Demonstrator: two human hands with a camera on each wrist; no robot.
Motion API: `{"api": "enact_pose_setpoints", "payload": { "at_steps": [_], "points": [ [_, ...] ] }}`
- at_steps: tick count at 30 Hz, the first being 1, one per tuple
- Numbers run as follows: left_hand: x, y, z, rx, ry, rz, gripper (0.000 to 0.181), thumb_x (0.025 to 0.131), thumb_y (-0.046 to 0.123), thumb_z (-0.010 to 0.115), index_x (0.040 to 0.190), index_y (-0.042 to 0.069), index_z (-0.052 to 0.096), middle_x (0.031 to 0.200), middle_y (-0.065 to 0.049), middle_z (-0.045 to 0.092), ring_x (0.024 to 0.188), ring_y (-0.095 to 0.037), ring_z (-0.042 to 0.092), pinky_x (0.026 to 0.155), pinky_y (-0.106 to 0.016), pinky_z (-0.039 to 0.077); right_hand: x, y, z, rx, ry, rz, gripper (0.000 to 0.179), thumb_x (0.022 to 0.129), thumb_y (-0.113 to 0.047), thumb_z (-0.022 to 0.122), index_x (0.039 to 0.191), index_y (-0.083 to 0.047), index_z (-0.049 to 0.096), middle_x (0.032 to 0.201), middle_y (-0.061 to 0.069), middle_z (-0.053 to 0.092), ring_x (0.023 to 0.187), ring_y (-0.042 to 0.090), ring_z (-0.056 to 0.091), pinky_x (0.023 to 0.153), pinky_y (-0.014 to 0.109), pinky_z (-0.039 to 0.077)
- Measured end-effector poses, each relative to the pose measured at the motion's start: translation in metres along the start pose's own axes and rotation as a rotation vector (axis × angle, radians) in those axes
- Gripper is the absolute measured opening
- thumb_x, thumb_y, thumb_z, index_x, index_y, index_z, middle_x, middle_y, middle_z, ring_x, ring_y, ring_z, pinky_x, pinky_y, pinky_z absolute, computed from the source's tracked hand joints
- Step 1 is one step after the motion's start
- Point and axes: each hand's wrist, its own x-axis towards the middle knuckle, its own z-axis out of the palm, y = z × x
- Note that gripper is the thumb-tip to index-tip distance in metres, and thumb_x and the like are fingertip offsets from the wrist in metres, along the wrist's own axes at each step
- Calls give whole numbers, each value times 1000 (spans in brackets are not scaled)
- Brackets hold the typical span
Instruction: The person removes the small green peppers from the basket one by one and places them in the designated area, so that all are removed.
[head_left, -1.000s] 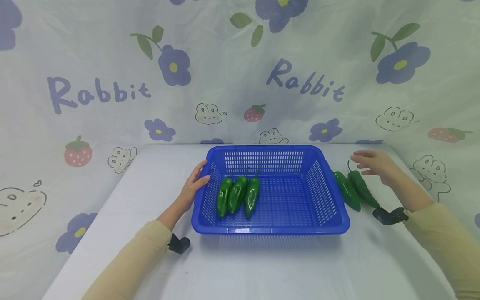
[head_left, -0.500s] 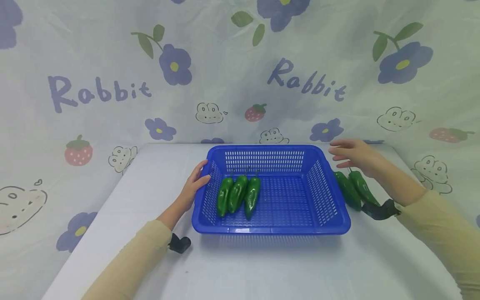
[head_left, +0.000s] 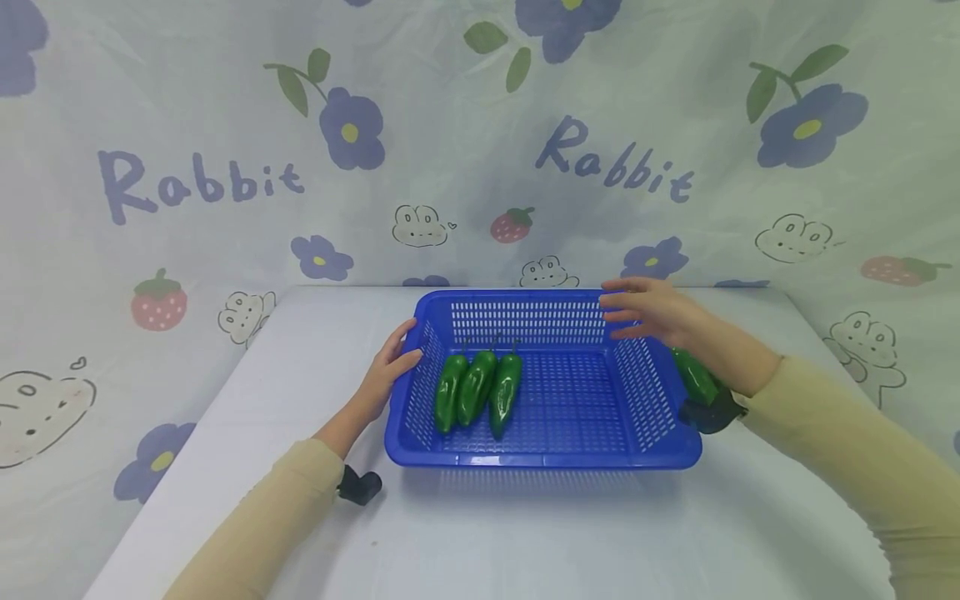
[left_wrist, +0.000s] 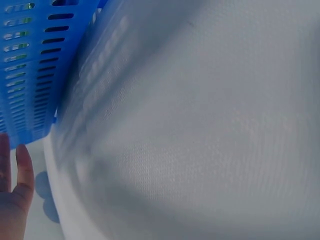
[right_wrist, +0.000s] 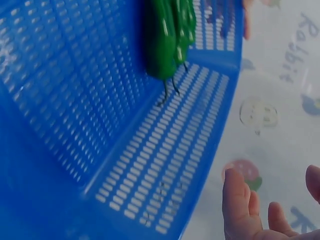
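A blue plastic basket (head_left: 540,460) with slotted walls stands on the table. Inside it, three glossy green peppers (head_left: 476,388) lie side by side at the left; their stems point to the back wall in the right wrist view. My left hand (head_left: 386,371) rests against the basket's left rim, its fingers fairly straight beside the outer wall in the left wrist view. Over the back right corner hovers my right hand (head_left: 652,308), fingers spread and nothing in them. Outside the right wall lies another green pepper (head_left: 694,375), partly covered by the right wrist's black camera mount.
The white tabletop (head_left: 315,350) runs back to a pale cloth backdrop (head_left: 480,125) printed with flowers, strawberries and rabbits. Another black mount (head_left: 358,487) sits at the left wrist, just left of the basket.
My right hand has moved left, from above the peppers outside the basket to over its back right corner. The forearm now hides one outside pepper. My left hand and the basket stay put.
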Motion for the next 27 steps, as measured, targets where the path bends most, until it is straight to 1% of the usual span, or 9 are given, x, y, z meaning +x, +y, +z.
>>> {"api": "enact_pose_setpoints", "payload": {
  "at_steps": [3,8,14,20,23,27],
  "points": [
    [0,-1,0,-1,4,-2,57,95,18,41,147,17,16,139,-22,36,103,-19,53,81,-25,47,8,0,12,2,-9,6,61,93,-18,51,142,1,20,143,23,27,125,42,35,94,47,41],
    [0,-1,0,-14,8,-7,57,95,18,41,147,18,16,138,-22,36,102,-18,53,81,-25,47,19,3,31,-4,-43,19,60,93,-16,51,142,1,21,141,24,31,125,43,36,95,50,39],
    [0,-1,1,-4,8,-6,56,96,18,40,147,18,16,141,-21,34,108,-24,51,83,-26,46,29,12,51,-44,-46,47,60,91,-17,54,141,1,26,138,24,37,123,42,40,90,46,45],
    [0,0,2,-6,7,-1,56,96,18,39,147,18,15,140,-21,35,111,-30,49,84,-26,46,40,25,67,-25,-53,84,62,89,-14,57,140,1,26,137,24,38,122,43,40,90,49,43],
    [0,0,2,-6,6,-1,56,96,18,39,147,17,15,140,-22,35,111,-29,49,83,-25,46,44,31,74,-17,-49,102,63,87,-14,58,140,1,26,137,24,38,122,42,41,91,50,43],
    [0,0,1,-6,9,-3,57,95,18,40,147,17,16,139,-22,36,107,-24,52,82,-24,47,49,37,84,-21,-51,121,64,86,-13,60,140,1,27,136,25,38,120,42,43,89,48,45]
  ]
}}
